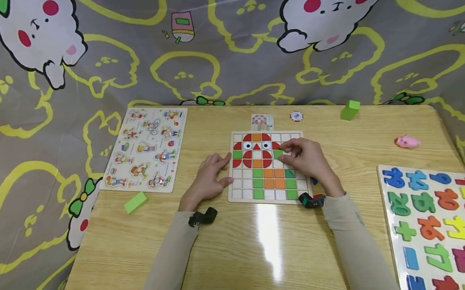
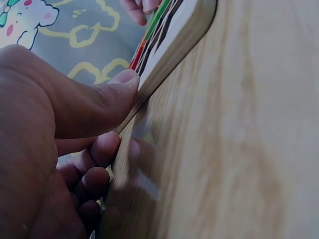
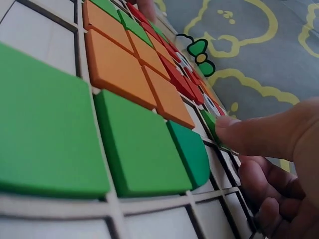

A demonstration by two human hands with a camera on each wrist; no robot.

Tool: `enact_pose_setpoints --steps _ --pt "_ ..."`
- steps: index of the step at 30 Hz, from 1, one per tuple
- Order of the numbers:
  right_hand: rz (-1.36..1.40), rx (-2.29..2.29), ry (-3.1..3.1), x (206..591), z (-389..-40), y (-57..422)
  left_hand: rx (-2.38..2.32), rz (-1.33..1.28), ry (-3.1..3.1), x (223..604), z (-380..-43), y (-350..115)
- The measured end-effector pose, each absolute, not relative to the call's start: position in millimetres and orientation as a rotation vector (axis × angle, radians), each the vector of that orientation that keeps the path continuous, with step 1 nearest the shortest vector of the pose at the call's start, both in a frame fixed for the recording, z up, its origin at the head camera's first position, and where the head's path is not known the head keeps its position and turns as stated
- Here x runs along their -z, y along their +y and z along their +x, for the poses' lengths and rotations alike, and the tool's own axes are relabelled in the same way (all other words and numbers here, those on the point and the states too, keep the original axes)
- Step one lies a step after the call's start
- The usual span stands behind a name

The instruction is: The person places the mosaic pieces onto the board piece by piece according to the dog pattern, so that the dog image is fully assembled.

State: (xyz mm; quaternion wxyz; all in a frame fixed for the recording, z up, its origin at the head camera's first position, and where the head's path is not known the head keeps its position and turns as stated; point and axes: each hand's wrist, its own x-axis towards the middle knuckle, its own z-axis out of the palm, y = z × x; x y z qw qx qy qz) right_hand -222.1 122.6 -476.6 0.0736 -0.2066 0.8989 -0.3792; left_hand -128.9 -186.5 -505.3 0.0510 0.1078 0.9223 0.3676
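A wooden grid board (image 1: 237, 193) lies on the table, partly filled with red, green and orange tiles that form an owl-like figure with two eyes. My right hand (image 1: 306, 157) reaches over its right side, thumb and index finger pinching a green tile (image 1: 278, 153) at a cell beside the red pieces. In the right wrist view the thumb (image 3: 239, 130) lies against that tile. My left hand (image 1: 209, 178) rests at the board's left edge, fingers relaxed; the left wrist view shows its thumb (image 2: 112, 97) touching the wooden rim.
A pattern card (image 1: 262, 122) and a round chip (image 1: 296, 116) lie behind the board. To the left are a figure puzzle (image 1: 146, 147) and a green block (image 1: 135, 202). A number puzzle (image 1: 434, 233), a pink pig (image 1: 407, 141) and another green block (image 1: 350, 110) are to the right.
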Motion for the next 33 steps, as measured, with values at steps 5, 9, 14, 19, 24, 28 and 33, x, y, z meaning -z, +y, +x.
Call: enact_pose_setpoints --steps 5,9,14,19,24,28,33 --pt "-0.640 1.161 2.693 478 -222 121 -1.123 0.318 2.804 506 -129 -187" --pt "-0.626 1.202 2.670 477 -222 125 -1.137 0.324 2.805 507 -129 -187" --pt "-0.469 1.303 2.699 461 -211 152 -1.130 0.354 2.807 507 -129 -186" --pt "-0.383 1.168 2.746 445 -183 187 -1.114 0.344 2.811 507 -129 -187" --pt "-0.457 0.979 2.682 448 -152 208 -1.133 0.326 2.808 506 -128 -188" --pt "-0.507 0.926 2.653 458 -132 216 -1.145 0.331 2.801 506 -128 -187" --pt "-0.555 0.910 2.714 463 -121 218 -1.144 0.331 2.803 507 -128 -185"
